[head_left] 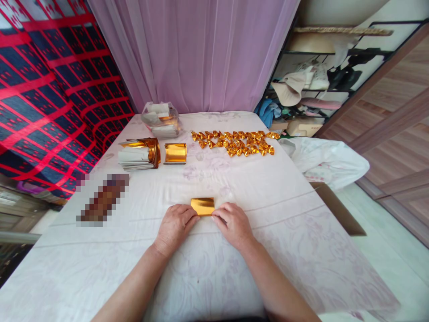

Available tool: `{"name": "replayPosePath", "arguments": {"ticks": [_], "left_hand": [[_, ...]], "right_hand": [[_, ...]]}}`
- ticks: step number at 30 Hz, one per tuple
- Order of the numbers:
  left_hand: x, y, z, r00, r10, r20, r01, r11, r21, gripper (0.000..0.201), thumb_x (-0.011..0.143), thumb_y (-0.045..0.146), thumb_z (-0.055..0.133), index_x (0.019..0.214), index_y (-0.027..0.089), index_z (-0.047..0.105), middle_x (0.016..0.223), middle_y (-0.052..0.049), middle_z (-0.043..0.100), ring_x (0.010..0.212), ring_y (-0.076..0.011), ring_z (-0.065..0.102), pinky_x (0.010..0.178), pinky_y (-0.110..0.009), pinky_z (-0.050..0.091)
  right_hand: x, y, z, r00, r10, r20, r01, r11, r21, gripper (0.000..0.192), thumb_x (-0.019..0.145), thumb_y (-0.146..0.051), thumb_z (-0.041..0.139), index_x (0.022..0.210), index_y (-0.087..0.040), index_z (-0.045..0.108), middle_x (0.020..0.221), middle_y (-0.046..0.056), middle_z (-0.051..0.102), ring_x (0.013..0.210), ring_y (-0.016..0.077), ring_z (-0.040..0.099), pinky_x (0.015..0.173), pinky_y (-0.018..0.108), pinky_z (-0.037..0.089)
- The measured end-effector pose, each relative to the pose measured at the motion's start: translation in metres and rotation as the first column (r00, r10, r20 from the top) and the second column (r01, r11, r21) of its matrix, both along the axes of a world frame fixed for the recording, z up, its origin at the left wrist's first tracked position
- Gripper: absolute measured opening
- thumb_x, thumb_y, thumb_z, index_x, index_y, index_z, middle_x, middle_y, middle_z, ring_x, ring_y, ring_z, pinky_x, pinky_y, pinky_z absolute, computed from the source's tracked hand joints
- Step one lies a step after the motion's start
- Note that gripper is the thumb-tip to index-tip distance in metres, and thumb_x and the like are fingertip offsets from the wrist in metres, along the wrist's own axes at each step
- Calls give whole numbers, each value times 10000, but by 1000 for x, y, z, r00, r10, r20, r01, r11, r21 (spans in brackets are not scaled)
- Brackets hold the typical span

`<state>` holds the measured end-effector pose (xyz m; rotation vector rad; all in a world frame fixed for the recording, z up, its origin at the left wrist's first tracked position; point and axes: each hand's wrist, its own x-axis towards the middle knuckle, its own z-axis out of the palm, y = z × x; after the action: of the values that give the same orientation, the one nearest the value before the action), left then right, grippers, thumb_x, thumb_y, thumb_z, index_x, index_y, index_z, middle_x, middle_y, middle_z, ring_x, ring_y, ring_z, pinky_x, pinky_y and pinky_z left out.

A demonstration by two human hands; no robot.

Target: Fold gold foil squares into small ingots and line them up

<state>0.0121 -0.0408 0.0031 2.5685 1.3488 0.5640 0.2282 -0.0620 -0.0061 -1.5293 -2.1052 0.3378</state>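
A shiny gold foil sheet (203,206), folded into a small rectangle, lies on the white tablecloth (268,214). The left hand (174,227) and right hand (233,225) pinch its near corners. At 11 o'clock, a clear plastic bag (161,119) holds stacked paper.

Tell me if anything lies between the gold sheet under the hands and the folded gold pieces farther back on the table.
Nothing visible does. The gold sheet, pinched by the left hand and right hand, faces bare tablecloth up to the folded gold pieces. The gold stacks lie off left.
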Motion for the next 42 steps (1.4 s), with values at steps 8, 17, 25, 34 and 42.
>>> {"name": "replayPosePath", "arguments": {"ticks": [8,17,25,34,42], "left_hand": [[-3,1,-2,990,90,111,-88,996,-25,214,931,320,512,883,210,689,981,-68,660,888,-208,603,820,-385,494],[2,4,-2,977,160,142,-155,987,-51,200,907,283,520,796,203,666,968,-64,658,908,-216,611,847,-407,493],[5,0,-1,969,193,152,-185,981,-60,199,887,284,541,752,201,661,978,-69,655,912,-220,601,854,-418,492],[7,1,-3,966,218,137,-213,976,-51,213,900,301,546,731,198,624,960,-61,641,889,-220,588,835,-410,487],[9,0,-1,963,238,124,-231,971,-68,190,875,289,583,709,198,591,971,-63,629,917,-231,576,846,-408,476]], "right_hand": [[-3,2,3,997,-61,56,62,998,-6,199,931,-270,517,822,-225,677,842,37,652,840,178,576,766,296,392],[-4,4,1,997,-78,9,78,997,-20,131,893,-286,567,846,-237,679,854,30,660,858,182,582,768,293,390],[-9,4,3,990,-124,70,125,992,-7,179,894,-283,529,767,-221,639,802,34,648,797,185,569,726,300,372],[-13,5,5,979,-180,92,182,983,-12,168,889,-283,536,757,-218,616,776,35,650,780,190,576,718,299,363],[-16,6,5,972,-222,82,223,975,-13,162,863,-274,569,715,-221,607,755,32,646,759,179,570,711,288,357]]}}
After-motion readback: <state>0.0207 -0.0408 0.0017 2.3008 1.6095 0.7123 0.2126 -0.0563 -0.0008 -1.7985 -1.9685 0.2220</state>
